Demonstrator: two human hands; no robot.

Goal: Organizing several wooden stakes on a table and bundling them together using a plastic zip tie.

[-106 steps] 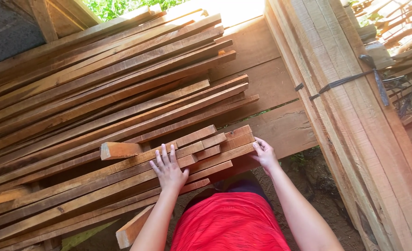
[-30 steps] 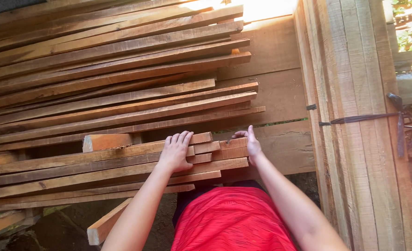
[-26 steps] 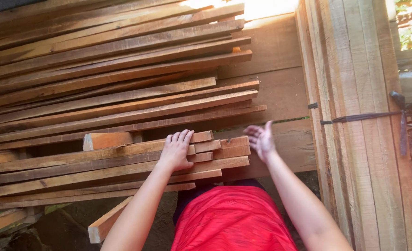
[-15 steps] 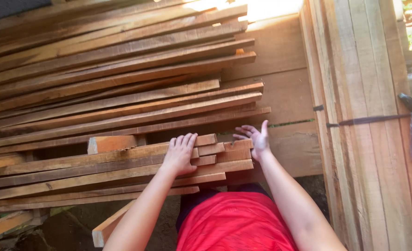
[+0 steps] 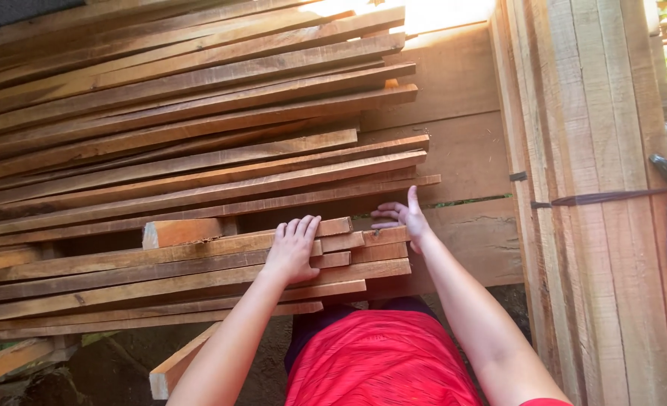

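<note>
left hand (image 5: 293, 248) lies flat, palm down, fingers straight and close together, on the near planks (image 5: 198, 259) of the stack. right hand (image 5: 403, 218) is just right of it at the plank ends (image 5: 375, 237), fingers spread loose, thumb up, gripping nothing.

Left hand (image 5: 292, 248) lay flat on slat stack (image 5: 160, 188); right hand (image 5: 403, 219) at stack's right end; post (image 5: 597, 203) further right.

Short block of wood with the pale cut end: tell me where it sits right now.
In the head view the short block lies left of centre on the plank stack, just left of the left hand.
</note>
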